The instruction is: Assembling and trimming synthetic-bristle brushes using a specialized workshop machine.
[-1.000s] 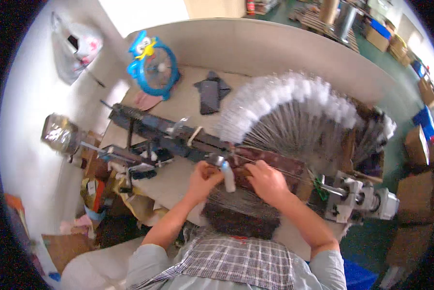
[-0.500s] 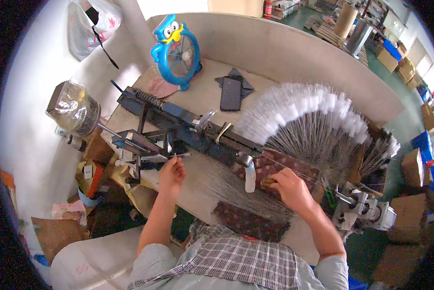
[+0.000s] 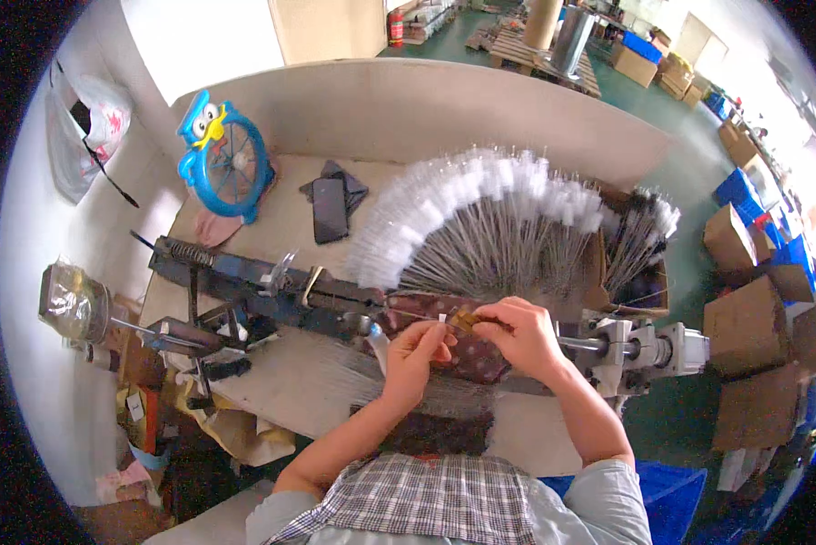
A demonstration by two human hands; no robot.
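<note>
My left hand point(image 3: 417, 361) is closed in a pinch at the middle of the bench. A small white bit shows at its fingertips; what exactly they grip is too small to tell. Close beside it, my right hand point(image 3: 524, 338) pinches a small brass-coloured piece point(image 3: 465, 320) between thumb and fingers. Both hands are over a dark red patterned cloth point(image 3: 491, 361). Left of them lies the long dark bench machine point(image 3: 253, 286), with a pale curved strip point(image 3: 378, 345) at its end. Loose thin wires point(image 3: 340, 368) are spread below it.
White-bristled wire brushes point(image 3: 489, 182) fan out behind my hands. More brushes stand in a box point(image 3: 639, 295) at right, near a metal spindle unit point(image 3: 648, 350). A phone point(image 3: 331, 209) and a blue cartoon fan point(image 3: 231, 168) sit at the back. A curved wall point(image 3: 444, 100) rims the bench.
My left hand has left the machine's front part and come right, next to my right hand. My right hand still holds the brass-coloured piece. The view has turned to the right.
</note>
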